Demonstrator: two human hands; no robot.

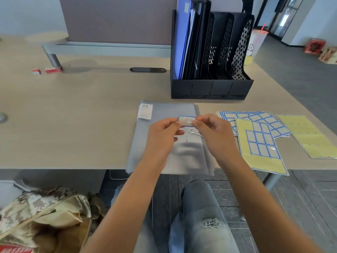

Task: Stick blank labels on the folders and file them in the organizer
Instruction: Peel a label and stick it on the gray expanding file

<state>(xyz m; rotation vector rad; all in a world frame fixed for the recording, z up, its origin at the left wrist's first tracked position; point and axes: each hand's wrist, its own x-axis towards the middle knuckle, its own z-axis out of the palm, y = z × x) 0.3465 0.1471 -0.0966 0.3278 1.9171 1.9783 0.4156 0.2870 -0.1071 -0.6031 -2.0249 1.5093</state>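
Observation:
A grey folder lies flat at the desk's front edge, with a white sticker at its top left corner. Above it I hold a blank blue-bordered label stretched between both hands. My left hand pinches its left end and my right hand pinches its right end. The black organizer stands behind the folder, with blue and black folders upright in its left slots. Label sheets lie to the right of the folder.
A yellow backing sheet lies at the far right of the desk. A drink cup stands behind the organizer. Small red boxes and a black cable cover sit far back. A camouflage bag lies on the floor left.

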